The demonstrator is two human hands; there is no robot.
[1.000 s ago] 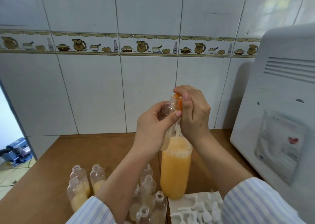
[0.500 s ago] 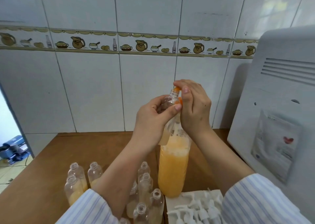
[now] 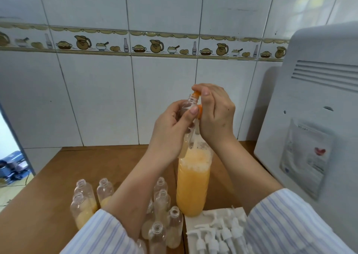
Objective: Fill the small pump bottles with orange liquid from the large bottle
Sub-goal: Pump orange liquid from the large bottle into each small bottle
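- The left hand is curled round a small clear bottle, held up at the centre of the frame with its open neck tilted toward the upper right and its thumb lying across the bottle's shoulder.
- The right hand pinches a small orange piece at that open neck between thumb and forefinger; a second bit of orange shows just below, between the two hands. I cannot tell whether it is a funnel, a nozzle or a cap.
- The held bottle looks almost empty, with only a pale trace near its bottom, so I would say its filling is barely begun.
- The large bottle stands upright on the wooden table, just below the hands in the lower middle of the frame, still more than half full of orange liquid with froth on top.
- In the lower left stand three small bottles with orange liquid in their lower parts, none up to the neck.
- A second cluster at the bottom centre, partly hidden by the left forearm, holds a little pale liquid at most; some look empty.
- The white pump tops lie in a tray at the lower right; not one is on a bottle.
- My judgement: the job is under halfway, with topping up, several bottles to fill and every pump still to fit.
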